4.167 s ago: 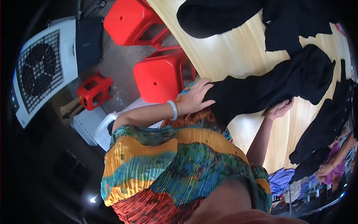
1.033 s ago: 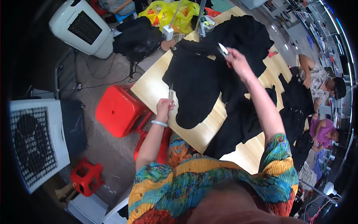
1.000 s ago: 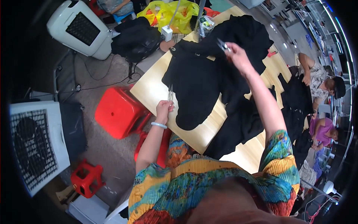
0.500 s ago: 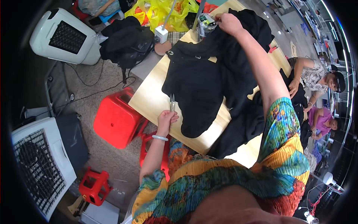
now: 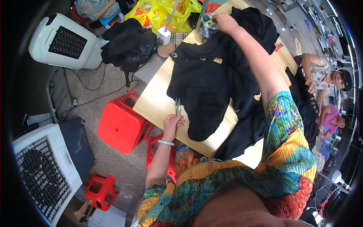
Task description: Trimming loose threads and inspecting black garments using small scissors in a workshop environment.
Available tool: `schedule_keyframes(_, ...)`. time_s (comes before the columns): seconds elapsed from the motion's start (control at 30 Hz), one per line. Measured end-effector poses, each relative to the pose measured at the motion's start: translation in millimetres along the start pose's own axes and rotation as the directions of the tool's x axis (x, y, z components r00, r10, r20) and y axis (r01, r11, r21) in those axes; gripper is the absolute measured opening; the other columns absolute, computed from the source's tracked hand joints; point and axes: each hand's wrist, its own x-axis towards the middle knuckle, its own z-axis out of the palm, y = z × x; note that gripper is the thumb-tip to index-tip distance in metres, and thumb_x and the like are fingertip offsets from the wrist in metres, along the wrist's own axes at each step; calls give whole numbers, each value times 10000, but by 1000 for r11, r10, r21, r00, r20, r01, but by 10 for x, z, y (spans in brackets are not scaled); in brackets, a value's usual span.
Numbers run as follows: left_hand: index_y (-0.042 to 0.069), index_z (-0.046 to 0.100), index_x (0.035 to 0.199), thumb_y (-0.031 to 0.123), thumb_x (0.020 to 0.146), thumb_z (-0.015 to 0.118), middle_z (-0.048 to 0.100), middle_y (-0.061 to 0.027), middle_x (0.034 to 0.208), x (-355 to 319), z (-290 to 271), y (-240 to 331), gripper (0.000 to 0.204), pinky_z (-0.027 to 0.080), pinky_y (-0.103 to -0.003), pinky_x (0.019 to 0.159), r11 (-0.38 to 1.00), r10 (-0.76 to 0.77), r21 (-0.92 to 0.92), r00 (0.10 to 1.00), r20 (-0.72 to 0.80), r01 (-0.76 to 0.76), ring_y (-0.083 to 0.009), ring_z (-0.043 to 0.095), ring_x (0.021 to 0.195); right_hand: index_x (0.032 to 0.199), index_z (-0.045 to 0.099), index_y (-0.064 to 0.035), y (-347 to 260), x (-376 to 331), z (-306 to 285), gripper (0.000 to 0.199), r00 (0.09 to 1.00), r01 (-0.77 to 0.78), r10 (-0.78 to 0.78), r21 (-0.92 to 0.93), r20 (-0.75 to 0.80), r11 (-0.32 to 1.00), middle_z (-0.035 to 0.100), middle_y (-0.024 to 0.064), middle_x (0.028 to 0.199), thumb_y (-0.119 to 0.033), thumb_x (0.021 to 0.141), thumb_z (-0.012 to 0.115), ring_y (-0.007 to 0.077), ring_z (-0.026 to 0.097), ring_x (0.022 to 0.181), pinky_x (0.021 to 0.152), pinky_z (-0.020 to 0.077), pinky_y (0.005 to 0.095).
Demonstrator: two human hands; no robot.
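Closed around a pair of metal thread snips (image 5: 178, 108), my left hand (image 5: 172, 125) is at the near left edge of the table. The snips' two blades point away from me, beside a black garment (image 5: 200, 87) spread on the wood. My right arm stretches across the cloth to the far end. There my right hand (image 5: 227, 24) has its fingers bent at a small clear container (image 5: 207, 23) with greenish things inside. What those fingers grip, if anything, is hidden.
The light wooden table (image 5: 153, 100) carries more black cloth (image 5: 245, 132). Red stools (image 5: 123, 122) stand at its left. A black backpack (image 5: 128, 43), a white power socket block (image 5: 163, 36) and yellow bags (image 5: 162, 15) lie beyond. Two people sit at the right.
My right hand has moved slightly left over the container; the dark slim thing at its fingertips no longer shows. My left hand still holds the snips. The whole view has shifted a little.
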Motion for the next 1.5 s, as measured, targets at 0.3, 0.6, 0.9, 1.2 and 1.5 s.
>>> schedule_keyframes(0.3, 20, 459, 851, 129, 815, 549, 597, -109, 811, -17, 36, 21, 146, 473, -208, 585, 999, 24, 32, 999, -30, -24, -156, 602, 675, 904, 604, -89, 95, -31, 206, 257, 991, -45, 64, 157, -122, 987, 604, 151, 855, -53, 673, 496, 286, 579, 825, 742, 453, 355)
schedule_keyframes(0.6, 24, 476, 841, 116, 817, 540, 601, -111, 810, -52, 75, 40, 115, 474, -195, 579, 998, 40, 46, 997, -61, -37, -150, 604, 666, 944, 600, -129, 17, -267, 213, 234, 959, -112, 180, 292, -219, 950, 598, 152, 869, -144, 751, 470, 290, 575, 819, 752, 448, 367)
schedule_keyframes(0.9, 32, 470, 826, 110, 820, 534, 603, -112, 808, -33, 93, 36, 101, 476, -196, 588, 999, 21, 49, 999, -48, -19, -146, 604, 668, 899, 610, -103, -22, -398, 227, 207, 895, 8, 174, 405, -411, 914, 598, 155, 815, -154, 759, 467, 309, 574, 778, 719, 460, 370)
schedule_keyframes(1.2, 57, 461, 849, 81, 823, 523, 601, -110, 804, -405, 319, 198, 71, 476, -195, 564, 995, 44, -95, 999, -2, -44, -149, 596, 671, 991, 532, -25, -1237, -2287, 741, 232, 985, -139, -59, 945, 164, 296, 593, 64, 859, -180, 820, 550, 107, 548, 802, 721, 445, 252)
schedule_keyframes(1.5, 54, 486, 952, 156, 871, 446, 589, -70, 829, -969, 1143, -152, 136, 480, -231, 639, 976, -203, 156, 892, 404, 151, -148, 589, 721, 922, 561, -16, -1462, -3548, 978, 403, 874, -421, 107, 847, 475, -324, 586, 65, 847, -394, 856, 438, 111, 542, 752, 674, 447, 242)
